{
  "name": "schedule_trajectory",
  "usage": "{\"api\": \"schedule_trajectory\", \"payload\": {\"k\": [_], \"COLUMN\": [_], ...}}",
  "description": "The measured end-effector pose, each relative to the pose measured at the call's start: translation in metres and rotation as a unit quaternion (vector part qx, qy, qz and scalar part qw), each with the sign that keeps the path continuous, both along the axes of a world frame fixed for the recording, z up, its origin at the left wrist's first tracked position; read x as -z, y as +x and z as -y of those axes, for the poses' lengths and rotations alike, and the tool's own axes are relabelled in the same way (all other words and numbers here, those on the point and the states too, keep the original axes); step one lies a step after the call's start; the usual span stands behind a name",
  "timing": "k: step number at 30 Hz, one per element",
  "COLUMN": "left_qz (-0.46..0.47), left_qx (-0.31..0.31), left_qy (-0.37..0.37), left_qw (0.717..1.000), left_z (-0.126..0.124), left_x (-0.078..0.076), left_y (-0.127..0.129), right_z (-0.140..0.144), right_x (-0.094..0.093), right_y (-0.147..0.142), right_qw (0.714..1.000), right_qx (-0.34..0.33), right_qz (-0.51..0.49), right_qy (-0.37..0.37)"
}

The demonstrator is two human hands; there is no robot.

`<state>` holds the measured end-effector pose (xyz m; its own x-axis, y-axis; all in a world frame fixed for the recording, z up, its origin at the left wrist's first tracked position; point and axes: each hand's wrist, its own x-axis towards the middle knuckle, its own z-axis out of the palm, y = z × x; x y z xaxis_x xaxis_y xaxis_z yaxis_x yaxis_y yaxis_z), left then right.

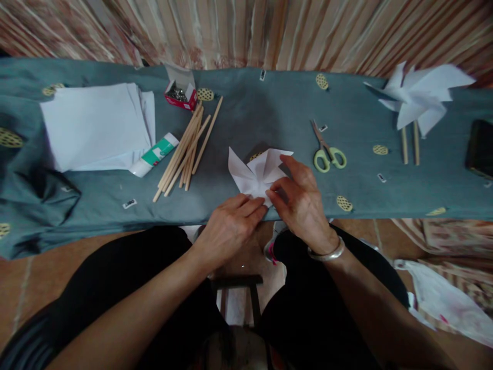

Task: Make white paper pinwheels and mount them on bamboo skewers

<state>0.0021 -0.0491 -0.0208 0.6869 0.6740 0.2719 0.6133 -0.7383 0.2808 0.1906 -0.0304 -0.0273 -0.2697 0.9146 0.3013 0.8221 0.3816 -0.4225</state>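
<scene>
both hands (265,216), fingertips (269,195) pressing folded paper (252,172)

The scene is dimly and evenly lit, with muted colours. A soft shadow is cast on the counter (269,108) beyond the folded paper (256,172). Strong bending is seen at the edges, where the counter curves downward. The paper pinwheels (419,97) are slightly blurred. No glare is seen.

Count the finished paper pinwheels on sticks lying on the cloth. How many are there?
2, it seems: overlapping paper pinwheels at far right, each on a stick. Another, folded paper, lies unfinished under both hands.
</scene>
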Motion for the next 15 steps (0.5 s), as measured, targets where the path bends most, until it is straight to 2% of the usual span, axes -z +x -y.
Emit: {"api": "schedule_trajectory", "payload": {"k": [15], "left_qz": [-0.019], "left_qx": [0.001], "left_qy": [-0.015], "left_qw": [1.0], "left_z": [-0.0008], "left_x": [-0.0005], "left_y": [0.0029], "right_z": [0.003], "right_x": [-0.0049], "right_y": [-0.0051], "right_qw": [0.998], "right_qx": [-0.03], "right_qz": [0.056], "right_qy": [0.027]}}
